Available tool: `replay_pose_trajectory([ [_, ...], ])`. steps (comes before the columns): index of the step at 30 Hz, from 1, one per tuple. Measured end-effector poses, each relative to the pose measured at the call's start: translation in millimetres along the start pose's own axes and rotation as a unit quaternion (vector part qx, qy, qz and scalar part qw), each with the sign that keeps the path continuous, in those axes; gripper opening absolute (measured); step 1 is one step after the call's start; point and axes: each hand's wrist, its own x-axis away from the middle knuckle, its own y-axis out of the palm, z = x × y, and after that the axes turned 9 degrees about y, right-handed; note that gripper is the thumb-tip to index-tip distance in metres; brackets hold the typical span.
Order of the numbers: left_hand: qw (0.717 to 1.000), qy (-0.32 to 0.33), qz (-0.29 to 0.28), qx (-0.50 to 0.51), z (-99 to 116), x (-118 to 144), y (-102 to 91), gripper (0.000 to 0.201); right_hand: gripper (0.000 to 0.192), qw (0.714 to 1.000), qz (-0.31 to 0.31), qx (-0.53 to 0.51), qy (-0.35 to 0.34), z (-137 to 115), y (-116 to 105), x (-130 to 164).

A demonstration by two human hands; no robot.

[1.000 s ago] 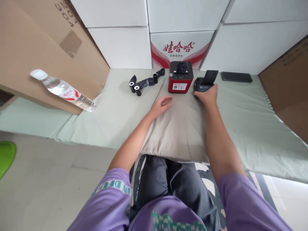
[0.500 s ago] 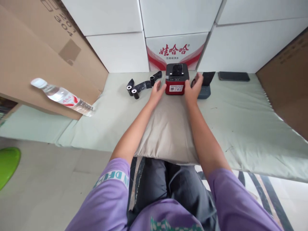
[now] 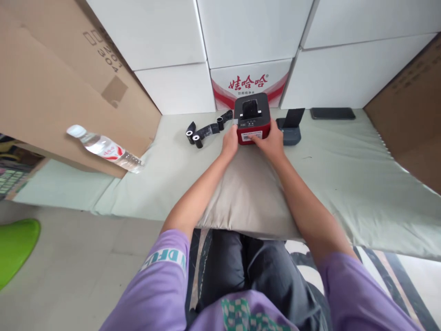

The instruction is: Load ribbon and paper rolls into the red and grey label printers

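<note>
A red-and-black receipt printer (image 3: pixel 254 111) sits in front of the white boxes, with a dark strip standing out of the slot in its top. My left hand (image 3: pixel 230 140) is closed against its left side. On the right side, my right hand (image 3: pixel 272 140) grips it, with the thumb across the white label on the front. Fingers behind the printer are hidden, and I cannot tell whether its base is off the cloth. Left of it lie several small black rolls (image 3: pixel 198 140) with strips unrolled. Just right of my right hand stands a dark grey device (image 3: pixel 292 134) with a black strip sticking up.
White boxes (image 3: pixel 172 87) are stacked along the back of the cloth-covered surface (image 3: pixel 330 184). A black phone (image 3: pixel 332 113) lies at the back right. A water bottle (image 3: pixel 106 149) leans on a cardboard box (image 3: pixel 48 82) at left. Another cardboard box (image 3: pixel 409 105) stands at right.
Both hands have closed on the printer's sides; before, the fingers were spread beside it. The printer appears slightly tipped. The camera view has shifted a little.
</note>
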Motion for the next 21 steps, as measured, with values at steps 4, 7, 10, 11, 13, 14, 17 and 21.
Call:
replay_pose_trajectory([
  [4,0.998,0.013,0.031,-0.057,39.4,76.3,-10.5,0.054,0.091,1.0,-0.005,-0.009,0.02,-14.8,-18.6,60.4],
  [7,0.996,0.0,0.04,-0.08,56.6,125.4,-11.5,0.056,0.087,0.998,-0.018,-0.015,0.067,-17.3,-21.5,105.4],
  [10,0.996,-0.027,0.039,-0.08,60.5,149.2,-10.3,0.052,0.087,0.995,-0.022,-0.006,0.099,-16.2,-18.8,130.8],
  [11,0.996,-0.036,0.037,-0.078,58.9,151.0,-10.5,0.051,0.088,0.995,-0.022,-0.004,0.099,-15.7,-17.9,134.5],
  [13,0.995,-0.053,0.032,-0.074,51.1,146.0,-12.8,0.052,0.089,0.996,-0.026,-0.005,0.089,-14.4,-17.3,136.1],
  [14,0.995,-0.064,0.032,-0.068,44.9,139.4,-14.9,0.053,0.091,0.996,-0.031,-0.011,0.083,-13.4,-17.5,134.1],
  [17,0.995,-0.084,0.049,0.0,21.4,107.9,-22.6,0.059,0.096,0.994,-0.032,-0.068,0.083,-6.0,-17.7,116.7],
  [21,0.99,-0.024,0.001,0.142,-0.8,69.0,-26.5,0.071,0.078,0.976,-0.002,-0.17,0.132,14.9,-7.8,74.8],
])
